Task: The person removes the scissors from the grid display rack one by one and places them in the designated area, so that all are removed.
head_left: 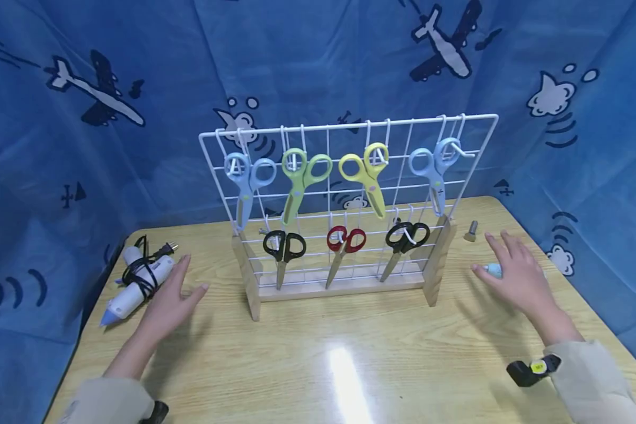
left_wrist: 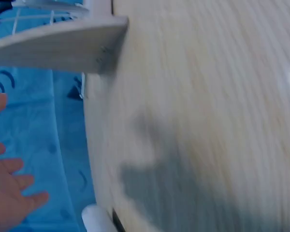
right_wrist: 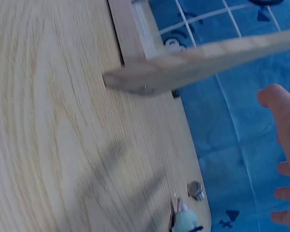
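Observation:
My left hand point(head_left: 171, 303) hovers over the table's left side, fingers extended, thumb apart, holding nothing. Nearest to it lies a white, blue-tipped electric tool point(head_left: 140, 288) with its black cord wound round it. On the right my other hand point(head_left: 522, 277) is spread above the table, likewise holding nothing. Partly hidden beneath it is a small light-blue object point(right_wrist: 185, 221). Between the hands stands a white wire rack point(head_left: 344, 288) on a wooden base. Blue scissors point(head_left: 245, 182), green scissors point(head_left: 297, 185), yellow scissors point(head_left: 372, 182) and more blue scissors point(head_left: 436, 176) hang on its upper hooks.
Lower on the rack hang black-handled scissors point(head_left: 283, 252), red-handled scissors point(head_left: 340, 250) and another black-handled pair point(head_left: 403, 244). A metal bolt point(head_left: 471, 231) stands near the table's back right. Blue airplane-print cloth point(head_left: 307, 65) surrounds the table's back and sides.

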Motion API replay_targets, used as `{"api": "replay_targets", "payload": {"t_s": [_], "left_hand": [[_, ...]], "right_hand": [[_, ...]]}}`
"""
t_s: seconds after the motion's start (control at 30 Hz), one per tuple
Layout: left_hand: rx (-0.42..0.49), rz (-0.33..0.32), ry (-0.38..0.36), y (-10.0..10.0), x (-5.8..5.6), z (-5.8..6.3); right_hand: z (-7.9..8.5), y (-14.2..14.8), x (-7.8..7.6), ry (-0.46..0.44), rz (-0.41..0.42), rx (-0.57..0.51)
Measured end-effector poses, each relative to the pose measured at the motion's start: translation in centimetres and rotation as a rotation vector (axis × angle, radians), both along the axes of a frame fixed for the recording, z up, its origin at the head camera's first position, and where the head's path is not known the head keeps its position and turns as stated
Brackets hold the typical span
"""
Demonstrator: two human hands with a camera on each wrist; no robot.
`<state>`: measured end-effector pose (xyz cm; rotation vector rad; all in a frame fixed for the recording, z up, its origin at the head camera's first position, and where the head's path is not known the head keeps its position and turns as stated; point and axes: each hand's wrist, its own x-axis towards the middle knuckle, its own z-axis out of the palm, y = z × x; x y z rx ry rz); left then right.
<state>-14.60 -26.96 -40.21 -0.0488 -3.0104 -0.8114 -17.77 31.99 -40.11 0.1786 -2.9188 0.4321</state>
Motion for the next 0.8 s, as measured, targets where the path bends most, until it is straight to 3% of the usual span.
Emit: {"api": "replay_targets", "payload": {"t_s": [0.1, 0.13, 0.2, 0.27, 0.33, 0.37, 0.4, 0.43, 0.5, 0.57, 0.6, 0.63, 0.7, 0.8], "left_hand": [[0.125, 0.009, 0.022, 1.1, -0.6, 0.4], [0.178, 0.015, 0.063, 1.2, -1.1, -0.2], [0.309, 0.0, 0.136, 1.0, -2.5, -1.8], [0.426, -0.05, 0.241, 0.3, -4.5, -4.6], [0.531, -0.102, 0.322, -0.5, -6.7, -7.5], [0.567, -0.117, 0.3, 0.1, -6.5, -6.6], [0.599, -0.143, 0.304, 0.1, -7.1, -7.0], [0.612, -0.147, 0.291, 0.8, -6.7, -6.0], [0.662, -0.142, 0.224, 2.8, -5.2, -2.6], [0.665, -0.124, 0.154, 4.8, -3.5, 1.2], [0.674, -0.137, 0.158, 5.0, -3.4, 1.4], [0.674, -0.116, 0.123, 5.9, -2.6, 3.1], [0.664, -0.107, 0.108, 6.1, -2.8, 3.4], [0.706, -0.111, 0.106, 5.9, -3.5, 2.6]], "right_hand": [[0.3, -0.8, 0.6, 0.014, -0.004, -0.064], [0.3, -0.9, 0.8, 0.009, -0.011, -0.093], [-0.9, -0.7, 0.5, 0.023, -0.06, -0.14], [-2.7, -0.2, -0.1, 0.031, -0.088, -0.205], [-5.9, 0.9, -1.4, 0.079, -0.106, -0.239], [-7.5, 1.4, -2.1, 0.105, -0.109, -0.253], [-8.6, 1.5, -2.5, 0.116, -0.09, -0.273], [-8.7, 1.2, -2.4, 0.109, -0.056, -0.289], [-7.0, -0.9, -1.3, 0.107, 0.011, -0.32], [-3.5, -3.8, 0.7, 0.056, 0.089, -0.367], [-1.6, -5.2, 1.7, 0.03, 0.128, -0.38], [0.1, -6.6, 2.7, 0.007, 0.155, -0.388], [1.1, -7.8, 3.2, -0.016, 0.201, -0.393], [0.7, -8.4, 3.1, -0.054, 0.24, -0.402]]}}
